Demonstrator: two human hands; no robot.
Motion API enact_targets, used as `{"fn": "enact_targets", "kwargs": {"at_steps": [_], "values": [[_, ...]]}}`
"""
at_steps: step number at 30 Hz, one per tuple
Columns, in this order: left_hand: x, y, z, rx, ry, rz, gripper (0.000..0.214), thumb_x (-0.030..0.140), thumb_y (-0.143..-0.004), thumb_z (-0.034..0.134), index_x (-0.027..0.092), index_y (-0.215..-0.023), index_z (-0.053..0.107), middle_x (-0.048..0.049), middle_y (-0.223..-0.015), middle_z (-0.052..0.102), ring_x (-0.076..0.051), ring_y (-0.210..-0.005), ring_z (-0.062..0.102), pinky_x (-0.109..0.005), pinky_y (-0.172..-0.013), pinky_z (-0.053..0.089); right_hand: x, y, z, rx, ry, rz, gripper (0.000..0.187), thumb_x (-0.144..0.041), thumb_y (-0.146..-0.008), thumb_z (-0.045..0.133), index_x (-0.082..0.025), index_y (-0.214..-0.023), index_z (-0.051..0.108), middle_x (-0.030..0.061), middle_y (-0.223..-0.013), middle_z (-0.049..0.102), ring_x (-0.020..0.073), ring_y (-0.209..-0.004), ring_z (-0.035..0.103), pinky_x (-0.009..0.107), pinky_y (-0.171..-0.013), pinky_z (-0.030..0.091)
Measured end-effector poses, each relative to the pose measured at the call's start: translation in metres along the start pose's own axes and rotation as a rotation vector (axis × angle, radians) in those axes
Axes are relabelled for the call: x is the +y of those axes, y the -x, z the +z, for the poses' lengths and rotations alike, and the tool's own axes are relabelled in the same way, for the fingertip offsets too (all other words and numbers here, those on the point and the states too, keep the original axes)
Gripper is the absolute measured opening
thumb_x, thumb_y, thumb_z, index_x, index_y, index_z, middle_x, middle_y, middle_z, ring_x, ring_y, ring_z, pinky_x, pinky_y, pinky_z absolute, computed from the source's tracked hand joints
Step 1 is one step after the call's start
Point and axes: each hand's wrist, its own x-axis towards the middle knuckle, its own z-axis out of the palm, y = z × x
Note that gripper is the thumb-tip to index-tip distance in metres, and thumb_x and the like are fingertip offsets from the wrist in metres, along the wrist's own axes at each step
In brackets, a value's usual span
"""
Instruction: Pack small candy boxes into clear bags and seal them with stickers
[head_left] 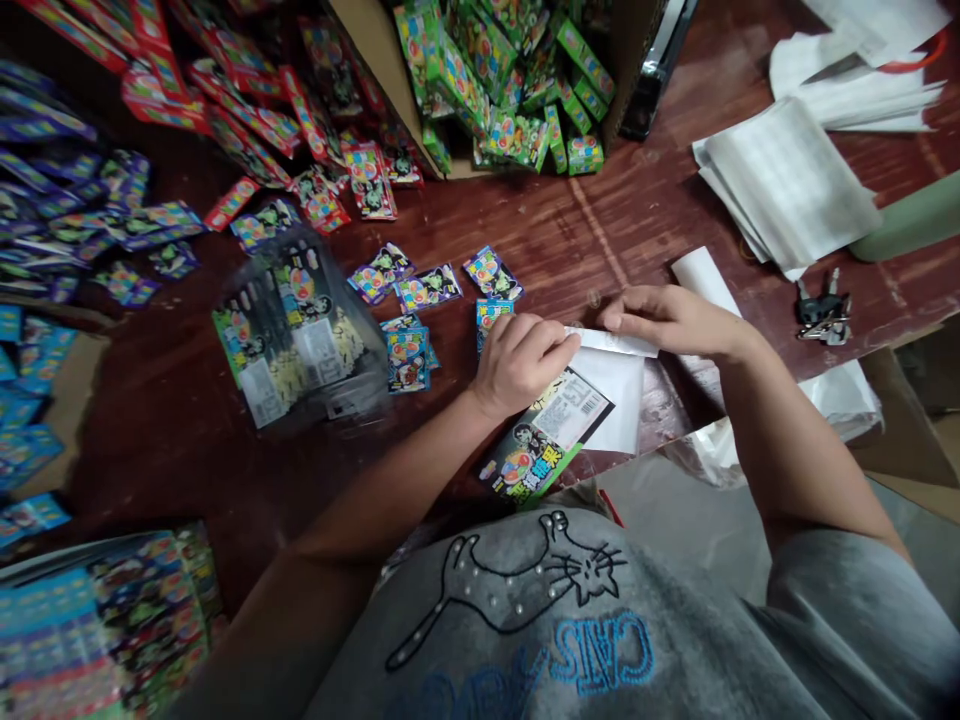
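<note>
A white sheet of paper [624, 400] lies near the table's front edge, with a narrow folded strip along its top. My left hand [525, 362] is closed, thumb and fingers pinching the strip's left end. At the other end, my right hand [667, 318] grips the strip between thumb and curled fingers. A black and green printed candy pouch [551, 435] with a white barcode label lies partly under my left wrist. Just behind my left hand is a small blue candy packet [493, 318], partly covered by it. Several purple packets [426, 288] lie farther left.
Clear plastic packaging with printed cards [300, 340] lies left. Red packets [247, 110], purple packets [60, 190] and a carton of green packets [517, 90] stand behind. Right are a paper roll [705, 280], stacked white sheets [791, 180] and keys [823, 312].
</note>
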Motion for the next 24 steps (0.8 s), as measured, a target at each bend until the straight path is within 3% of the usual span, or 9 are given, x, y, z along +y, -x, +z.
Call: {"fn": "enact_targets", "kwargs": {"at_steps": [3, 6, 9, 14, 18, 24], "values": [[0.001, 0.002, 0.000, -0.110, 0.027, -0.084, 0.029, 0.024, -0.113, 0.051, 0.028, -0.116, 0.080, -0.0059, -0.096, 0.076, -0.023, -0.096, 0.065, -0.043, -0.083, 0.041, -0.002, 0.001, -0.001, 0.008, -0.046, -0.066, 0.045, -0.068, -0.094, 0.070, -0.024, -0.094, 0.079, 0.0050, -0.092, 0.081, 0.0227, -0.086, 0.073, 0.041, -0.084, 0.059], [0.002, 0.004, 0.004, -0.142, 0.047, -0.089, 0.030, 0.024, -0.113, 0.051, 0.028, -0.111, 0.080, -0.0058, -0.097, 0.077, -0.023, -0.094, 0.065, -0.042, -0.082, 0.039, 0.002, 0.001, -0.003, 0.238, -0.026, -0.091, 0.042, -0.067, -0.095, 0.070, -0.026, -0.090, 0.078, 0.0071, -0.093, 0.079, 0.0256, -0.088, 0.073, 0.046, -0.086, 0.059], [0.002, 0.006, 0.008, -0.152, 0.059, -0.064, 0.030, 0.022, -0.113, 0.050, 0.028, -0.114, 0.080, -0.0057, -0.104, 0.079, -0.022, -0.096, 0.065, -0.041, -0.082, 0.038, 0.011, -0.009, -0.005, 0.385, 0.108, -0.072, 0.039, -0.061, -0.096, 0.068, -0.026, -0.111, 0.079, 0.0106, -0.109, 0.080, 0.0301, -0.097, 0.073, 0.051, -0.089, 0.060], [0.000, 0.008, 0.010, -0.117, 0.022, -0.014, 0.029, 0.024, -0.112, 0.053, 0.028, -0.131, 0.076, -0.0050, -0.108, 0.079, -0.022, -0.100, 0.065, -0.040, -0.084, 0.039, 0.017, -0.031, -0.001, 0.234, 0.355, -0.113, 0.058, -0.030, -0.098, 0.056, -0.021, -0.155, 0.056, 0.0106, -0.126, 0.080, 0.0294, -0.110, 0.074, 0.050, -0.100, 0.059], [-0.001, 0.008, 0.005, -0.085, 0.019, -0.003, 0.033, 0.020, -0.108, 0.054, 0.025, -0.133, 0.075, -0.0061, -0.110, 0.079, -0.023, -0.101, 0.066, -0.041, -0.086, 0.041, 0.012, -0.036, 0.006, 0.195, 0.513, -0.103, 0.067, -0.014, -0.096, 0.046, -0.019, -0.164, 0.044, 0.0099, -0.127, 0.081, 0.0316, -0.118, 0.072, 0.052, -0.104, 0.054], [0.003, 0.006, -0.001, -0.056, 0.056, -0.087, 0.042, 0.015, -0.101, 0.051, 0.023, -0.137, 0.073, -0.0091, -0.113, 0.078, -0.026, -0.104, 0.066, -0.043, -0.091, 0.044, 0.005, -0.033, 0.014, 0.199, 0.623, -0.047, 0.074, -0.012, -0.096, 0.043, -0.017, -0.170, 0.034, 0.0116, -0.126, 0.081, 0.0331, -0.118, 0.071, 0.053, -0.102, 0.050]]}}
